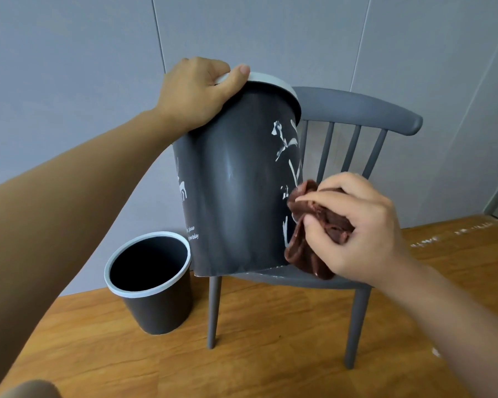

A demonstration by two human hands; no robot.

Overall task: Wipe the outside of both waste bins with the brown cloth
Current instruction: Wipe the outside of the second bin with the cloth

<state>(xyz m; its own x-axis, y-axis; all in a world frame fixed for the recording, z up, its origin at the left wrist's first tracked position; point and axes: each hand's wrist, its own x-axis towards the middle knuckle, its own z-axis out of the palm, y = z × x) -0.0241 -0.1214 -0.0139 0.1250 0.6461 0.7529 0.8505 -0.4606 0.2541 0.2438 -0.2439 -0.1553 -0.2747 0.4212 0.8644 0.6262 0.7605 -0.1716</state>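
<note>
While two dark bins show in the head view, only one is being handled: the large bin (236, 179) stands tilted on the front left corner of the seat of a grey chair (357, 110), its base edge resting there and its pale rim leaning toward the chair's back. One small bin (153, 285) stands upright on the wooden floor (270, 354), just beside the chair's front left leg, well below the large bin. One brown cloth (308, 239) is in play. The left hand (196, 90) has its grip closed over the large bin's rim, thumb on top. The right hand (354, 225) has its grip curled tight around the bunched cloth, which touches the bin's lower right side near the white markings.
</note>
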